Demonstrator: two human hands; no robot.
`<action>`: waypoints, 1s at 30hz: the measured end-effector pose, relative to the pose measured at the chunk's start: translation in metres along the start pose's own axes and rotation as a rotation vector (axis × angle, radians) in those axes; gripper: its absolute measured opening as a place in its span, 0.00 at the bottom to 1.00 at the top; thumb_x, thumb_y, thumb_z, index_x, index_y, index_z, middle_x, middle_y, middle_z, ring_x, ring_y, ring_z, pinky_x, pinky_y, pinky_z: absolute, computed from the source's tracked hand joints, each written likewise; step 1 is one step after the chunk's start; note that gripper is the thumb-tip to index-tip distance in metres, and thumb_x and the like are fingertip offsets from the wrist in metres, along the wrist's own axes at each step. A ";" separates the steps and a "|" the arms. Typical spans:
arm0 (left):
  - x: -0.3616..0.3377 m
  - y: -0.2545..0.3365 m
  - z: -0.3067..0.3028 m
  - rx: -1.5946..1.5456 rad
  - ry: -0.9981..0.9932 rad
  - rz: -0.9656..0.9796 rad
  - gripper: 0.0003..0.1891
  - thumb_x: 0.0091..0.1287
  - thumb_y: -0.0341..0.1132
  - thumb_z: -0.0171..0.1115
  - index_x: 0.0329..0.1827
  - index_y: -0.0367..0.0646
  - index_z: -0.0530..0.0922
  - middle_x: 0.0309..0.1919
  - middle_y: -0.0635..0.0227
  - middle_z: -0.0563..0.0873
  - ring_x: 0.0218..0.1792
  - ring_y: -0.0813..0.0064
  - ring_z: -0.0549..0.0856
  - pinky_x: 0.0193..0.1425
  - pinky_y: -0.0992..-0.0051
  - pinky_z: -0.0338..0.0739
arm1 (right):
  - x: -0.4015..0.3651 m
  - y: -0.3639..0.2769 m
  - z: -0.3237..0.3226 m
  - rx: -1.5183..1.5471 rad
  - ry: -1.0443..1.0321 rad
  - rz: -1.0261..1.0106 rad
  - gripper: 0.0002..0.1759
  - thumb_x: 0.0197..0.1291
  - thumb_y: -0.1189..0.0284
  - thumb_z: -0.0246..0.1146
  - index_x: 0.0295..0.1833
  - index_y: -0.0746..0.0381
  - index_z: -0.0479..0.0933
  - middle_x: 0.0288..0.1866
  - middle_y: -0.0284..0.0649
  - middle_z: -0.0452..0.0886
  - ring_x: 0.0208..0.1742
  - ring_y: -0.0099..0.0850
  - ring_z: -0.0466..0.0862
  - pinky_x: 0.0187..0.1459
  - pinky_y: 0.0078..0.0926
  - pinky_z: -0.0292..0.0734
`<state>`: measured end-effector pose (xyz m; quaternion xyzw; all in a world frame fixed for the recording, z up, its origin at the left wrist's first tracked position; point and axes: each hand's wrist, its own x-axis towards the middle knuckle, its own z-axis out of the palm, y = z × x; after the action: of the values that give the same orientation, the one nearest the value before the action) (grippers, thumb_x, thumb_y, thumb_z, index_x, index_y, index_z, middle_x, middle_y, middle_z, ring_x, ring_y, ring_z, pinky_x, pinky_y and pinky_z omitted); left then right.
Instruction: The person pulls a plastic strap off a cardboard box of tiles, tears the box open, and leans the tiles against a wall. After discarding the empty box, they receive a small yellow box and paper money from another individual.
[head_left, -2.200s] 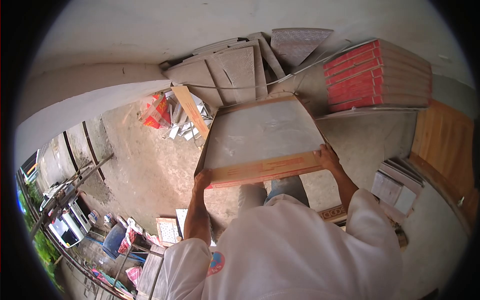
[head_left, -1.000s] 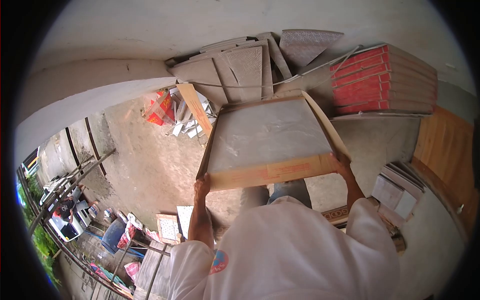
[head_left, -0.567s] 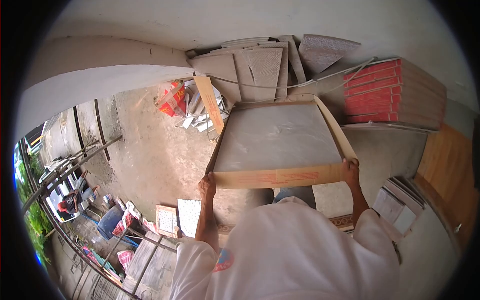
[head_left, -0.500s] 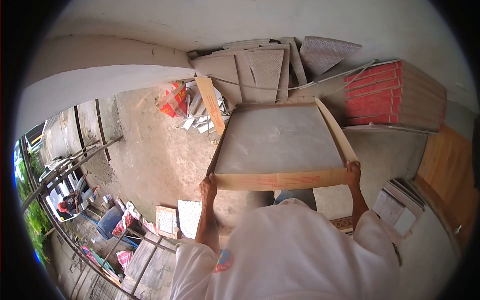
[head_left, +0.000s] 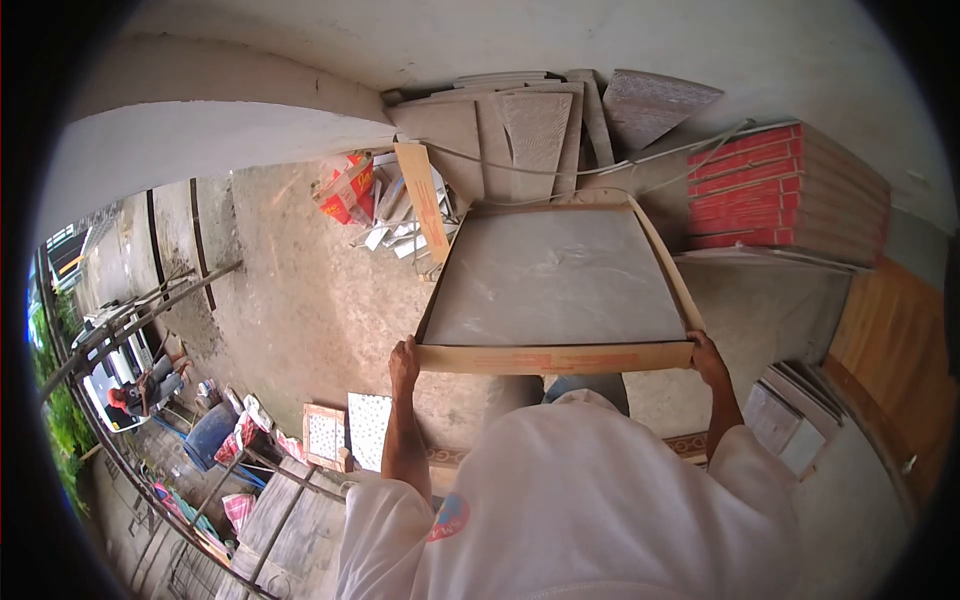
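Note:
A large grey tile (head_left: 555, 275) lies inside a shallow cardboard carton (head_left: 555, 358) in front of me. My left hand (head_left: 404, 366) is closed on the carton's near left corner, and my right hand (head_left: 707, 356) grips the near right corner. Most of the fingers of both hands are hidden by the cardboard or too small to see clearly. Printed red marks run along the carton's near wall. Just past its left side stands a loose strip of cardboard (head_left: 422, 200).
Stacked red-and-brown cartons (head_left: 745, 190) stand at the right. Large tiles (head_left: 535, 140) lean on the far wall. Broken tile pieces lie near a red bag (head_left: 347, 190). Smaller tiles (head_left: 790, 420) lean at lower right. A person (head_left: 145, 392) sits outside, beyond metal bars.
The carton's near wall looks slightly shorter now, and its near edge sits a little higher in view. Both hands have shifted slightly with the corners, still gripping.

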<state>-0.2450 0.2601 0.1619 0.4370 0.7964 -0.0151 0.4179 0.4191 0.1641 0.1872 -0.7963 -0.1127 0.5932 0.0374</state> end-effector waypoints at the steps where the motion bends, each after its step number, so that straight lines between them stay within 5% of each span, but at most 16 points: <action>1: 0.017 -0.031 0.009 -0.017 -0.067 0.050 0.26 0.74 0.50 0.47 0.39 0.31 0.79 0.35 0.42 0.84 0.36 0.48 0.84 0.38 0.58 0.77 | -0.001 0.000 0.001 0.062 -0.015 0.028 0.22 0.64 0.76 0.56 0.64 0.59 0.68 0.54 0.40 0.76 0.50 0.32 0.78 0.49 0.30 0.78; 2: 0.025 -0.047 0.016 -0.034 -0.135 0.099 0.25 0.74 0.50 0.48 0.39 0.31 0.79 0.33 0.44 0.84 0.34 0.52 0.84 0.37 0.60 0.78 | 0.000 -0.001 0.001 0.123 -0.030 0.058 0.23 0.64 0.76 0.56 0.65 0.59 0.67 0.56 0.41 0.75 0.51 0.32 0.78 0.49 0.29 0.77; 3: 0.013 -0.009 0.003 -0.334 -0.177 -0.257 0.22 0.72 0.48 0.51 0.40 0.32 0.79 0.26 0.60 0.81 0.28 0.70 0.81 0.31 0.70 0.76 | 0.000 0.000 0.000 0.141 -0.062 0.052 0.24 0.64 0.76 0.57 0.66 0.59 0.65 0.56 0.41 0.75 0.51 0.32 0.77 0.50 0.28 0.77; 5: 0.002 -0.007 -0.004 -0.444 -0.227 -0.204 0.22 0.71 0.49 0.52 0.39 0.35 0.80 0.27 0.65 0.80 0.27 0.77 0.79 0.30 0.75 0.76 | -0.003 0.004 -0.002 0.184 -0.126 0.046 0.25 0.64 0.77 0.57 0.67 0.58 0.63 0.57 0.40 0.74 0.52 0.31 0.76 0.51 0.27 0.76; 6: 0.000 -0.005 -0.006 -0.499 -0.252 -0.171 0.22 0.71 0.50 0.53 0.39 0.36 0.80 0.28 0.68 0.79 0.27 0.80 0.78 0.29 0.78 0.76 | 0.009 0.022 -0.006 0.011 -0.169 -0.142 0.27 0.64 0.77 0.58 0.68 0.58 0.62 0.58 0.40 0.74 0.53 0.31 0.76 0.51 0.28 0.76; 9: -0.009 -0.009 -0.016 -0.503 -0.353 -0.047 0.21 0.71 0.49 0.52 0.40 0.38 0.81 0.26 0.69 0.77 0.24 0.81 0.74 0.24 0.78 0.69 | 0.039 0.072 -0.019 -0.332 -0.231 -0.444 0.33 0.63 0.74 0.62 0.71 0.59 0.58 0.60 0.45 0.74 0.57 0.33 0.76 0.55 0.29 0.75; 12: -0.001 -0.003 -0.018 -0.422 -0.457 0.099 0.18 0.70 0.46 0.52 0.40 0.39 0.81 0.25 0.70 0.76 0.22 0.81 0.72 0.22 0.78 0.64 | 0.004 0.029 -0.014 -0.357 -0.196 -0.334 0.42 0.60 0.66 0.67 0.74 0.62 0.53 0.62 0.53 0.75 0.63 0.38 0.77 0.59 0.31 0.73; 14: 0.014 0.002 -0.011 -0.314 -0.499 -0.129 0.15 0.64 0.46 0.59 0.38 0.42 0.81 0.25 0.69 0.76 0.21 0.79 0.71 0.22 0.76 0.64 | -0.004 0.017 -0.014 -0.437 -0.207 -0.392 0.47 0.59 0.65 0.69 0.77 0.61 0.49 0.62 0.53 0.75 0.63 0.39 0.76 0.58 0.32 0.73; 18: 0.018 0.028 -0.006 0.012 -0.509 -0.412 0.15 0.61 0.45 0.62 0.43 0.43 0.80 0.27 0.70 0.76 0.20 0.81 0.71 0.20 0.78 0.62 | -0.018 -0.024 -0.013 -0.296 -0.327 -0.101 0.55 0.55 0.68 0.72 0.80 0.58 0.41 0.67 0.52 0.69 0.65 0.38 0.72 0.59 0.31 0.74; 20: 0.010 0.030 -0.001 -0.065 -0.461 -0.374 0.16 0.60 0.44 0.64 0.45 0.43 0.78 0.25 0.71 0.75 0.19 0.80 0.70 0.19 0.77 0.61 | -0.015 -0.030 -0.013 -0.096 -0.403 -0.006 0.61 0.50 0.77 0.74 0.81 0.54 0.39 0.77 0.50 0.57 0.71 0.37 0.65 0.61 0.29 0.74; 23: 0.007 0.034 -0.003 -0.181 -0.452 -0.378 0.17 0.58 0.42 0.66 0.46 0.44 0.75 0.24 0.72 0.74 0.17 0.81 0.68 0.17 0.76 0.60 | -0.021 -0.050 -0.009 -0.215 -0.414 0.024 0.66 0.44 0.76 0.78 0.80 0.57 0.37 0.77 0.50 0.55 0.73 0.38 0.63 0.63 0.31 0.72; 26: 0.005 0.034 -0.003 -0.236 -0.451 -0.426 0.17 0.58 0.39 0.66 0.45 0.44 0.74 0.23 0.72 0.73 0.16 0.82 0.67 0.16 0.76 0.57 | -0.003 -0.038 -0.008 -0.281 -0.426 -0.017 0.68 0.39 0.74 0.80 0.80 0.60 0.38 0.76 0.51 0.57 0.73 0.41 0.64 0.66 0.33 0.69; 30: 0.009 0.029 0.002 -0.200 -0.397 -0.391 0.15 0.57 0.37 0.64 0.46 0.44 0.74 0.22 0.73 0.73 0.15 0.82 0.66 0.13 0.78 0.55 | -0.003 -0.033 0.019 -0.355 -0.122 -0.121 0.67 0.34 0.71 0.82 0.77 0.61 0.45 0.72 0.51 0.64 0.71 0.44 0.68 0.69 0.36 0.67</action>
<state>-0.2252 0.2831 0.1647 0.2205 0.7656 -0.1018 0.5957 0.3957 0.1938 0.1906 -0.7446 -0.2653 0.6080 -0.0751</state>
